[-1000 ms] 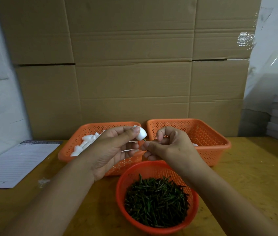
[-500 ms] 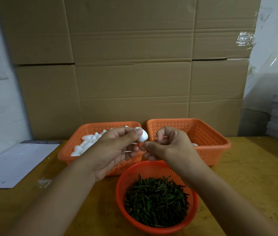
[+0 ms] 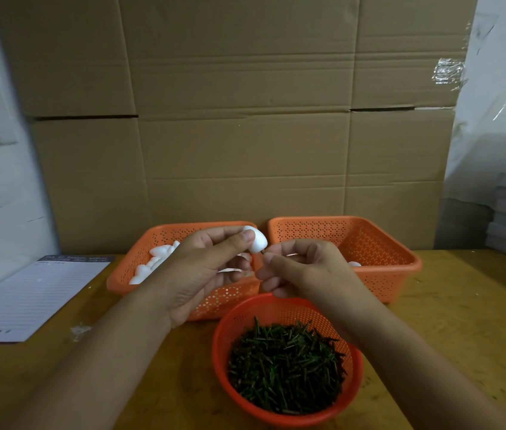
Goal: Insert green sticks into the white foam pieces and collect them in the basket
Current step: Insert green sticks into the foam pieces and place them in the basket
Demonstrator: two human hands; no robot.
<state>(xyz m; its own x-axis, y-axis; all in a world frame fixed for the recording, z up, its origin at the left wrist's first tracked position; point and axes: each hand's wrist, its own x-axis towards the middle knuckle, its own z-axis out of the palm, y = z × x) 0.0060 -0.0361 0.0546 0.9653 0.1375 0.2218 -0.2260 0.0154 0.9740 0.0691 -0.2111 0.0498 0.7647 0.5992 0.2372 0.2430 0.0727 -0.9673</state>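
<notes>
While a paper sheet (image 3: 33,297) lies at the far left of the table (image 3: 462,321), the work itself sits in the middle, and it looks to be at an early stage. Next along, the left basket (image 3: 152,240) has a heap of white foam pieces (image 3: 155,260) waiting, none with a stick that I can see. Over that basket, the left hand (image 3: 202,271) pinches one foam piece (image 3: 256,240) between thumb and fingers, lifted above the gap between the two square baskets. A short bit of green stick (image 3: 263,251) shows right at the bottom of this piece, meeting the fingertips of the right hand (image 3: 301,268), which curls round and pinches it; how deep the stick has gone into the foam cannot be told, as the fingers hide most of it. So the step in hand appears to be the pushing-in of one stick, nearly or partly done. Below the hands, near the table's front edge, the round basket (image 3: 224,361) is heaped with green sticks (image 3: 286,364), a big supply. To the right, the right basket (image 3: 400,256) seems to be the collecting one: only one or two white bits (image 3: 354,264) peep out beside the right wrist, and most of its floor that shows is bare. By that measure few pieces are finished and a great many are left: this one has to be dropped in, then the whole heap on the left worked through
</notes>
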